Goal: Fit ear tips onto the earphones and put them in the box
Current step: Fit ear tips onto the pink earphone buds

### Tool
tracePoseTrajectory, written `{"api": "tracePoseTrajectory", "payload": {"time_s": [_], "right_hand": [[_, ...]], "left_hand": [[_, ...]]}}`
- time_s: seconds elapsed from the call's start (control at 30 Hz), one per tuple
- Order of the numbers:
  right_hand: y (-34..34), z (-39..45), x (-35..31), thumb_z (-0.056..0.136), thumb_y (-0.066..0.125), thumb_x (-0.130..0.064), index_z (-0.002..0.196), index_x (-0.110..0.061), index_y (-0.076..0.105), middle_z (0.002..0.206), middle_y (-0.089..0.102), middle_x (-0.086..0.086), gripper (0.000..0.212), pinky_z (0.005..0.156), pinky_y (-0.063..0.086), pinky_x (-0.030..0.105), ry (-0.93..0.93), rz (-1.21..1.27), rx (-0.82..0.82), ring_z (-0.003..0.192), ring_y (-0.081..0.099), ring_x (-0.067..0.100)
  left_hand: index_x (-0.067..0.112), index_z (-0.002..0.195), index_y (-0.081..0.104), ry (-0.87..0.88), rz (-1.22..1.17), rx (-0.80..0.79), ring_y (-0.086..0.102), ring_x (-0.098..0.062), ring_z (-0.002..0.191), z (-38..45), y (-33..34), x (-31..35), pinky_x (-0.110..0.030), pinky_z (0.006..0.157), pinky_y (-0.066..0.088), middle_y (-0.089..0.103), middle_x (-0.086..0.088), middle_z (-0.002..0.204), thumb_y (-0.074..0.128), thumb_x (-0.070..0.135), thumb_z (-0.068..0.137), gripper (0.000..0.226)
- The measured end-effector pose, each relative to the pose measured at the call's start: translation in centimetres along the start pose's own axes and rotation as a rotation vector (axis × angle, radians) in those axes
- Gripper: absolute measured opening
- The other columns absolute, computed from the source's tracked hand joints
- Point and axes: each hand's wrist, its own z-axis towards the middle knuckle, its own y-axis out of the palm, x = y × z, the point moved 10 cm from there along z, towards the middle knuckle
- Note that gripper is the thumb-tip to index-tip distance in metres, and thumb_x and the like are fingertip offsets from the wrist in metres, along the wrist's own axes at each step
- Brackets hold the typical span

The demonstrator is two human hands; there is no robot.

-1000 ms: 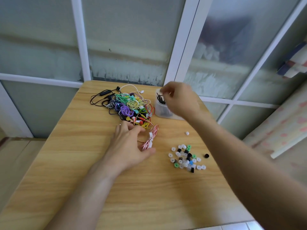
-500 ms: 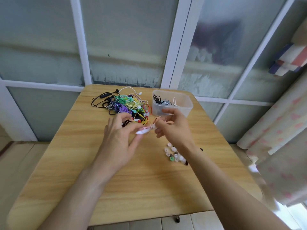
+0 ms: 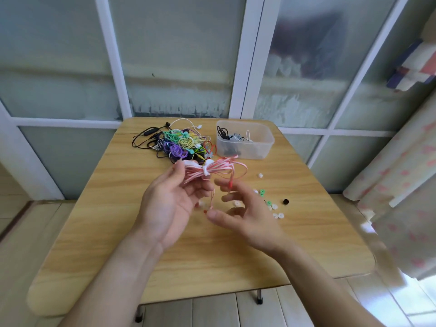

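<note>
1. The left hand (image 3: 172,204) is raised palm-up above the wooden table (image 3: 113,232), thumb and fingertips pinching a bundled pair of pink-and-white earphones (image 3: 207,172), whose flat, ribbon-like cable is tied at the middle with a white wrap.
2. The right hand (image 3: 245,213) hovers just beside it, fingers loosely curled. A thin red strand from the bundle hangs between its fingers, but I cannot tell whether they actually pinch it.
3. The box (image 3: 245,142) is a translucent, rounded-corner plastic tub at the table's far edge, holding a few black and white cables.
4. Left of the box lies a tangled pile of earphones (image 3: 179,143): glossy coils in green, purple, yellow, black and white.
5. Nearer than the box, partly behind the right hand, small ring-shaped ear tips (image 3: 271,206) are scattered: white, green and one black.
6. The table has a pale, smooth grain and rounded corners; beyond the box stand frosted glass panes in white frames (image 3: 254,67).
</note>
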Motion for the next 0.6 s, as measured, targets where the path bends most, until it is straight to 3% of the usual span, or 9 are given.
{"api": "tracePoseTrajectory", "payload": {"time_s": [0.03, 0.1, 0.2, 0.3, 0.37, 0.43, 0.53, 0.6], "right_hand": [[0.5, -0.1, 0.1, 0.075, 0.081, -0.034, 0.116, -0.026, 0.065, 0.114, 0.064, -0.005, 0.046, 0.083, 0.055, 0.033, 0.010, 0.008, -0.044, 0.104, 0.060, 0.011], [1.5, -0.2, 0.2, 0.088, 0.071, -0.026, 0.103, -0.009, 0.066, 0.099, 0.071, 0.006, 0.023, 0.085, 0.053, 0.039, 0.016, 0.047, -0.129, 0.095, 0.066, 0.016], [1.9, -0.5, 0.2, 0.098, 0.057, -0.016, 0.091, -0.001, 0.061, 0.079, 0.070, 0.011, 0.017, 0.073, 0.052, 0.036, 0.063, 0.129, -0.181, 0.073, 0.065, 0.020], [1.7, -0.9, 0.8, 0.099, 0.053, -0.013, 0.094, -0.002, 0.057, 0.072, 0.065, 0.010, 0.013, 0.055, 0.054, 0.032, 0.200, 0.313, -0.210, 0.061, 0.064, 0.023], [0.5, -1.0, 1.5, 0.098, 0.056, -0.015, 0.095, -0.003, 0.060, 0.066, 0.060, 0.008, 0.013, 0.041, 0.042, 0.024, 0.250, 0.284, -0.169, 0.052, 0.060, 0.022], [-1.0, -0.9, 2.0, 0.097, 0.056, -0.015, 0.096, -0.004, 0.064, 0.065, 0.057, 0.006, 0.014, 0.037, 0.033, 0.021, 0.280, 0.270, -0.104, 0.046, 0.056, 0.018], [-2.6, -0.9, 2.9, 0.097, 0.056, -0.014, 0.104, -0.001, 0.067, 0.073, 0.058, 0.006, 0.018, 0.043, 0.037, 0.021, 0.337, 0.358, -0.053, 0.049, 0.051, 0.015], [-3.5, -1.0, 3.1, 0.094, 0.060, -0.014, 0.106, 0.003, 0.067, 0.078, 0.062, 0.008, 0.022, 0.048, 0.043, 0.022, 0.353, 0.370, -0.056, 0.052, 0.051, 0.014]], "left_hand": [[0.006, 0.087, 0.059, -0.056, -0.064, -0.014, 0.061, -0.025, 0.063, -0.1, 0.2, -0.4, -0.031, 0.063, 0.051, 0.062, -0.014, 0.076, 0.042, 0.023, 0.094, 0.026], [0.007, 0.078, 0.055, -0.157, -0.167, -0.032, 0.059, -0.026, 0.063, -0.4, 0.5, -1.1, -0.032, 0.059, 0.051, 0.058, -0.014, 0.077, 0.044, 0.024, 0.088, 0.023], [0.010, 0.072, 0.048, -0.279, -0.172, 0.014, 0.047, -0.024, 0.060, -0.6, -0.3, -2.3, -0.028, 0.049, 0.048, 0.049, -0.009, 0.072, 0.044, 0.032, 0.083, 0.025], [0.013, 0.058, 0.043, -0.308, 0.064, 0.069, 0.044, -0.023, 0.051, -0.4, -1.5, -2.6, -0.026, 0.048, 0.038, 0.050, -0.010, 0.069, 0.049, 0.039, 0.083, 0.036], [0.011, 0.060, 0.049, -0.314, 0.295, 0.072, 0.047, -0.022, 0.050, -0.4, -2.0, -2.7, -0.026, 0.047, 0.039, 0.053, -0.011, 0.068, 0.060, 0.031, 0.077, 0.028], [0.010, 0.069, 0.051, -0.319, 0.511, 0.029, 0.053, -0.022, 0.052, -0.5, -2.0, -3.0, -0.028, 0.052, 0.042, 0.058, -0.014, 0.065, 0.066, 0.018, 0.078, 0.019], [0.007, 0.072, 0.048, -0.285, 0.641, 0.003, 0.064, -0.024, 0.058, -0.5, -2.6, -3.1, -0.025, 0.052, 0.053, 0.067, -0.021, 0.079, 0.060, -0.012, 0.083, 0.025], [0.001, 0.085, 0.052, -0.285, 0.675, -0.026, 0.068, -0.027, 0.064, -0.7, -2.7, -3.3, -0.028, 0.055, 0.056, 0.069, -0.025, 0.093, 0.057, -0.019, 0.082, 0.021]]}}
